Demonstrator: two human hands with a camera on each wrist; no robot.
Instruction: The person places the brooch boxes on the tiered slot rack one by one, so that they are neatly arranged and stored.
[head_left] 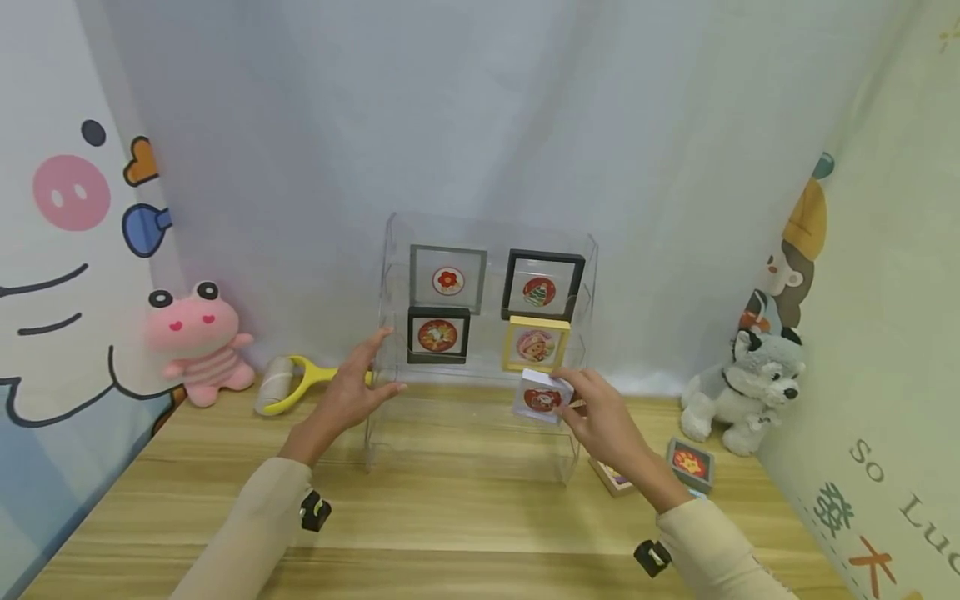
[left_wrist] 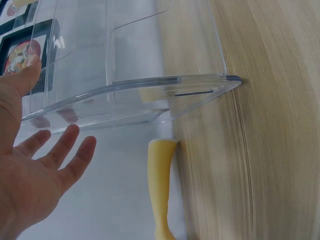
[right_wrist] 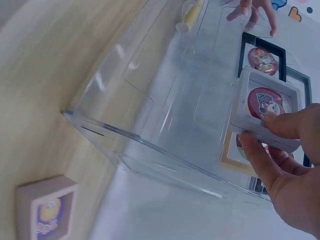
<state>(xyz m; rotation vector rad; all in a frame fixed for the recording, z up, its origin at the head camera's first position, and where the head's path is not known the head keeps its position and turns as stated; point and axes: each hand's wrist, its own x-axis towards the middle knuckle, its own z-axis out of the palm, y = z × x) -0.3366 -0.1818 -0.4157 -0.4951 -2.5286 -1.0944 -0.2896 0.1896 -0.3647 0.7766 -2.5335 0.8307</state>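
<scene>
My right hand pinches a small white frame with a round red picture, thumb across its front in the right wrist view. It is held in front of the lower right part of a clear acrylic tiered rack. Just above it, a yellow frame stands on the rack. Beside that is a small black frame; higher up are a grey frame and a larger black frame. With fingers spread, my left hand is at the rack's left side panel.
A pink plush frog and a yellow-handled lint roller lie left of the rack. On the right are a grey plush dog, a grey frame and a tan frame, partly behind my right arm. A pale curtain hangs behind.
</scene>
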